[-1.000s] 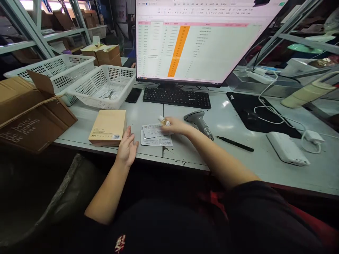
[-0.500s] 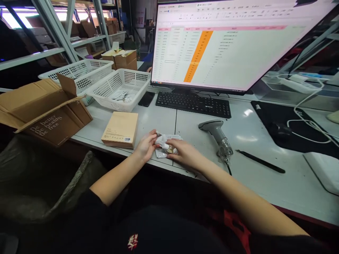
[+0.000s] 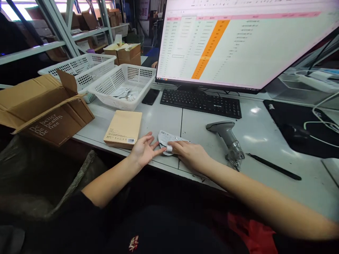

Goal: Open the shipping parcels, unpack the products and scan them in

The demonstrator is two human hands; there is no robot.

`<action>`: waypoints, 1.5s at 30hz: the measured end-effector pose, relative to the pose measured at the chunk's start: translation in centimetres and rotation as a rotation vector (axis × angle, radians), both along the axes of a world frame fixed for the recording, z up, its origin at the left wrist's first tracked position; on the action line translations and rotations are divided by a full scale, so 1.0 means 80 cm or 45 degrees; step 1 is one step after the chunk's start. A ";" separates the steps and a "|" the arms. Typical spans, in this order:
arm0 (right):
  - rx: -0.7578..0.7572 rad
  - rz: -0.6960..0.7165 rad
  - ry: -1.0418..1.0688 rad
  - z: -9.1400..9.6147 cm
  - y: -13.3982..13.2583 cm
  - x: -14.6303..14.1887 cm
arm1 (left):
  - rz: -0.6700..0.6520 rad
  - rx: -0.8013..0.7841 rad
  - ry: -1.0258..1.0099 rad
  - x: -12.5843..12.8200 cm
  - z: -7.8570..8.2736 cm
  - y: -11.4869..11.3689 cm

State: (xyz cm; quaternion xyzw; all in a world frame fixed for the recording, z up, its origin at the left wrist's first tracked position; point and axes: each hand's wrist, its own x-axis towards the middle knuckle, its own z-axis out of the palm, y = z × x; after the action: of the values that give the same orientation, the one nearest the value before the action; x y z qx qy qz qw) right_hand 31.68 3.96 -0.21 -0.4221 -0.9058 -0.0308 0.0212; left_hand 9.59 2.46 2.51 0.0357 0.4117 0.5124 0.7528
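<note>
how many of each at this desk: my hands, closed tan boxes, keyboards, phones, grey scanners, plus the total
Left hand and right hand: 2
Closed tan box: 1
Keyboard: 1
Phone: 1
Grey scanner: 1
Total: 6

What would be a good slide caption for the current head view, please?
Left hand and right hand at silvery packets on a desk, between a tan box and a grey scanner.

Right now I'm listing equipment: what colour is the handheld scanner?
The handheld scanner is grey (head view).
</note>
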 end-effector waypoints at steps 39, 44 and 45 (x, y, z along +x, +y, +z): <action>-0.876 -0.428 1.476 -0.018 0.148 -0.173 | 0.346 0.585 1.066 -0.160 -0.080 0.013; -0.768 -0.399 1.761 0.002 0.099 -0.164 | 0.366 0.732 1.032 -0.112 -0.073 -0.039; -0.742 -0.345 1.810 0.016 0.088 -0.151 | 0.345 0.736 1.032 -0.105 -0.068 -0.049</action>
State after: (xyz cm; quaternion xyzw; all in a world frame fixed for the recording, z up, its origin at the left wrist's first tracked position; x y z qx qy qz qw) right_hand 19.61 11.03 1.04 -0.4361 -0.5868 0.4840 0.4809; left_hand 1.17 -1.46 -2.94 0.3844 0.5128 0.6430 0.4192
